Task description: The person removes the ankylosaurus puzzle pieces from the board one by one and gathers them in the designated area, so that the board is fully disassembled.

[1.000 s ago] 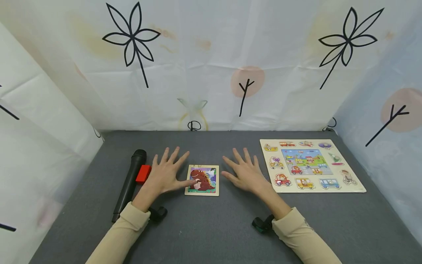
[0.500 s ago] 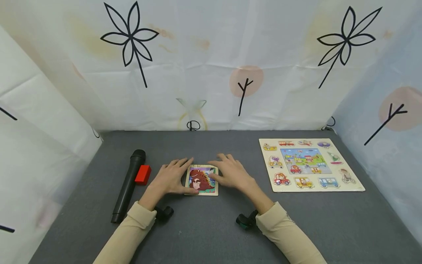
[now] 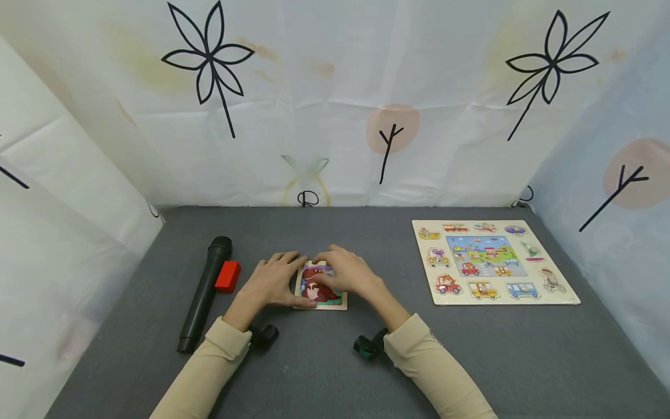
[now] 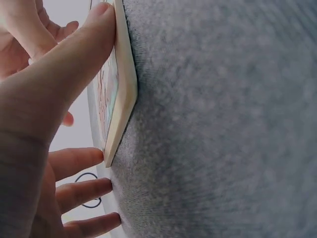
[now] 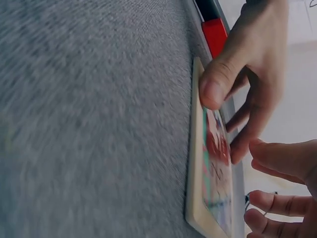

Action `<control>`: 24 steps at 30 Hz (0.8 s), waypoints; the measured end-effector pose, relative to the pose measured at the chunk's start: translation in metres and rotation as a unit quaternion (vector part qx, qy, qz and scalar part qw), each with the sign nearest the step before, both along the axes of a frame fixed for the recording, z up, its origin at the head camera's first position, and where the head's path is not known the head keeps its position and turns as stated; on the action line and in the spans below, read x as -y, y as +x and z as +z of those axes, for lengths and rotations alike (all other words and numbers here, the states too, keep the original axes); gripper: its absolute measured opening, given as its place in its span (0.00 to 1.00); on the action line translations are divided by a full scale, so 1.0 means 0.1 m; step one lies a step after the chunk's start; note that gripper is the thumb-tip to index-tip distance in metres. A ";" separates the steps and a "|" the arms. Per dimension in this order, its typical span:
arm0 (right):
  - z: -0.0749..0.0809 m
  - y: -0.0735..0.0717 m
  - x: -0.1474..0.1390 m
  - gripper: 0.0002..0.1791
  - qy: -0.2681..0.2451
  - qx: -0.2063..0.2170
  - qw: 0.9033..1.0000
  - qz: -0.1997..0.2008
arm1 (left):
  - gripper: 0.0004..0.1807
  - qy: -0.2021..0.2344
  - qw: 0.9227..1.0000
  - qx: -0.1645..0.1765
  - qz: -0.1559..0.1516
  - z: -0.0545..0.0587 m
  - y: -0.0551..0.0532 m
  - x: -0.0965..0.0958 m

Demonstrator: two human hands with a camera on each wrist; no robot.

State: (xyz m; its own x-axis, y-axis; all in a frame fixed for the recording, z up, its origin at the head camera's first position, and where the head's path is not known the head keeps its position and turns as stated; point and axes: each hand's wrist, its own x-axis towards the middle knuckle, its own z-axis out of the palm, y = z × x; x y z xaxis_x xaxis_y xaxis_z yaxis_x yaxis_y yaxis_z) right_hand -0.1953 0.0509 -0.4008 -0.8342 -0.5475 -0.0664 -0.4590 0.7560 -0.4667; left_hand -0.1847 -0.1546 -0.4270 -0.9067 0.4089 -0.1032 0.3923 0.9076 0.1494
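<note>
A small square wooden puzzle (image 3: 323, 297) with a red-brown dinosaur picture lies flat on the grey table. My left hand (image 3: 268, 285) frames its left side, the thumb resting on the front rim (image 4: 122, 106). The left index fingertip is right at a corner of the puzzle, and the other fingers are spread with their tips down by the tabletop. Over the puzzle's right part reaches my right hand (image 3: 346, 273), covering that part in the head view. In the right wrist view its fingers (image 5: 277, 201) are bent and apart, with nothing between them.
A black microphone (image 3: 205, 297) lies at the left, with a red block (image 3: 228, 276) beside it near my left hand. On the right is a large vehicle puzzle board (image 3: 497, 291). White printed cloth (image 3: 335, 70) walls in the back and sides of the table (image 3: 324, 372).
Both hands have come down and inward to the dinosaur puzzle. The left thumb now rests on its frame. My right hand has moved left over the puzzle, its fingers drawing closer together.
</note>
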 end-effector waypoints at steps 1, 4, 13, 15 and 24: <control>-0.01 -0.01 0.02 0.22 0.001 0.002 1.000 0.000 | 0.61 0.001 1.000 0.000 -0.001 0.00 0.00 0.00; -0.06 -0.03 0.07 0.22 0.008 0.003 1.000 0.001 | 0.60 0.001 1.000 -0.002 -0.003 0.00 0.01 0.01; -0.13 -0.09 0.18 0.22 0.030 0.013 0.999 -0.009 | 0.68 -0.008 1.000 0.025 -0.008 0.00 0.01 0.04; -0.13 -0.08 0.19 0.22 0.034 0.014 0.999 -0.013 | 0.69 -0.010 0.999 0.032 -0.005 0.00 0.01 0.04; -0.14 -0.06 0.25 0.22 0.038 -0.003 0.999 -0.018 | 0.70 -0.002 0.999 0.043 0.003 -0.01 0.00 0.04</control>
State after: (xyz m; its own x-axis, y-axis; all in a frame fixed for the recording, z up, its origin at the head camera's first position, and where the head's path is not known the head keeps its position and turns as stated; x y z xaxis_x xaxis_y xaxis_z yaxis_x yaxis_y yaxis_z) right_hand -0.2012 0.0264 -0.4146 -0.8538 -0.5105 -0.1021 -0.4330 0.8052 -0.4052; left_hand -0.1848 -0.1586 -0.4282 -0.8967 0.4032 -0.1827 0.3731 0.9105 0.1780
